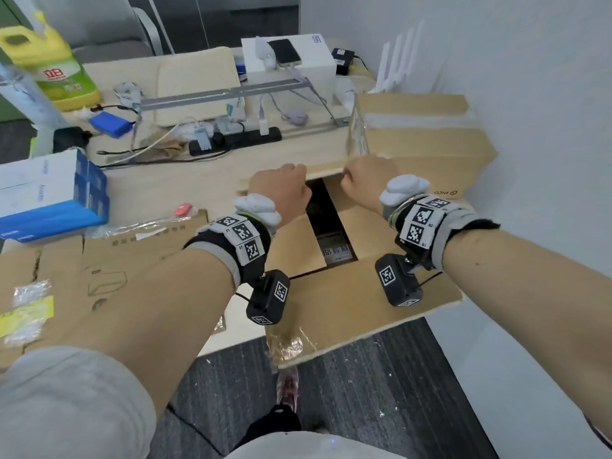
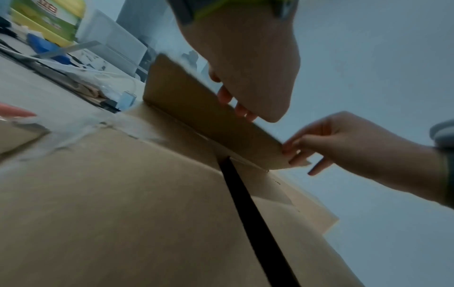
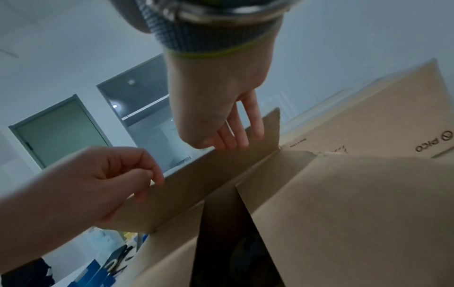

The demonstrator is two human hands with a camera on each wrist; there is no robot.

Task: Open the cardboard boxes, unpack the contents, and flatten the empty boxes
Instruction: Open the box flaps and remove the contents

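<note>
A large brown cardboard box [image 1: 347, 293] sits at the table's front right corner. Its near flap lies folded out toward me, and two inner flaps leave a gap over dark packaged contents [image 1: 326, 226]. The far flap [image 1: 328, 168] [image 2: 191, 104] [image 3: 209, 174] stands raised. My left hand [image 1: 281, 188] [image 2: 236, 103] curls its fingers over that flap's top edge. My right hand [image 1: 366, 180] [image 3: 233, 139] pinches the same edge a little further right; the left wrist view shows its thumb and fingers [image 2: 294, 147] on the flap's corner.
A second, taped cardboard box [image 1: 420, 127] stands just behind, against the white wall. Flattened cardboard [image 1: 109, 270] lies at the left with plastic wrap on it. Blue-and-white boxes [image 1: 53, 193], a power strip [image 1: 235, 142], cables and a yellow jug [image 1: 49, 61] crowd the table.
</note>
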